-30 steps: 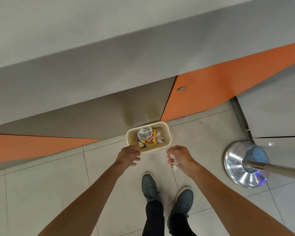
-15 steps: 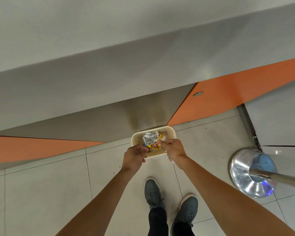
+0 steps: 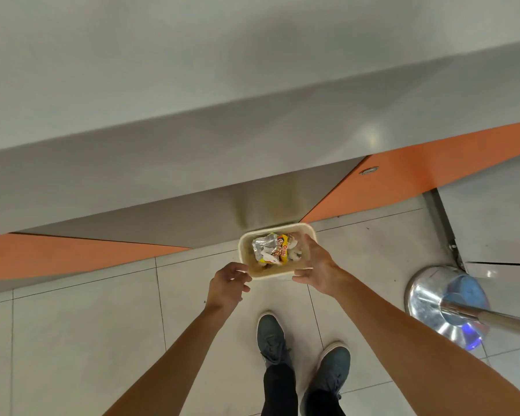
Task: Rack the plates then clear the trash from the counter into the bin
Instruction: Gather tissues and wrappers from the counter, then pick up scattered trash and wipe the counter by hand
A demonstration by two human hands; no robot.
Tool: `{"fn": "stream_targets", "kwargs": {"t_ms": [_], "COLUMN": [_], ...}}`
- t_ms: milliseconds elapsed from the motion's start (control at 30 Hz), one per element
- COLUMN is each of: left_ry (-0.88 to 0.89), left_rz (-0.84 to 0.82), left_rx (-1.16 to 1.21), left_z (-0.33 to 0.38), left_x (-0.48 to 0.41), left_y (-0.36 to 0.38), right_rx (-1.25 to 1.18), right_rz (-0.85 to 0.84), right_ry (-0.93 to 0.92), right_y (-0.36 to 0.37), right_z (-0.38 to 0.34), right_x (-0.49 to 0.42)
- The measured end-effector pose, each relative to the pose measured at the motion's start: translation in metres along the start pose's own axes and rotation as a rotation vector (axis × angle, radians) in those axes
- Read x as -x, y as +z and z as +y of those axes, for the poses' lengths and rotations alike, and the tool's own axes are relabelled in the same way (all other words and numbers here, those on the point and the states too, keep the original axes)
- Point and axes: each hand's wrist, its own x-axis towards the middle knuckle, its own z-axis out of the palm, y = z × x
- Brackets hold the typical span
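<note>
The grey bench [image 3: 192, 70] filled the upper view, its front edge slanting above the pale tiled floor [image 3: 87, 325], which lay open to the left, while a chrome post base [image 3: 430, 298] stood well apart on the right. The cream rectangular bin [image 3: 276, 227] sat on the floor against the panel below the bench. The right hand [image 3: 318, 271] hung spread and empty over the bin's right rim, the left hand [image 3: 227, 285] loosely curled and empty near its near-left corner, and a snack wrapper [image 3: 278, 249] and crumpled tissues lay inside.
</note>
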Motion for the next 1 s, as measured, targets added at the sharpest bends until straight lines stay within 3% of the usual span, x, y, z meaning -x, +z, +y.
{"fn": "stream_targets", "kwargs": {"t_ms": [267,567,800,1000], "left_ry": [0.024,0.288,0.692,1.025], "left_rz": [-0.051,-0.010,-0.045,-0.006], "left_rx": [0.082,0.036,-0.104,-0.188], "left_z": [0.026,0.091,0.174,0.272], "left_x": [0.033,0.132,0.246,0.283], "left_y": [0.008,-0.004,-0.022,-0.018], "right_rx": [0.361,0.645,0.650,0.657], "right_rz": [-0.042,-0.034,0.051,0.171], "right_ry": [-0.234,-0.681,-1.095,-1.330], "right_y": [0.006,0.007,-0.021,-0.066], "right_z": [0.003,-0.010,-0.037,-0.100], "right_x": [0.060,0.182,0.294,0.358]}}
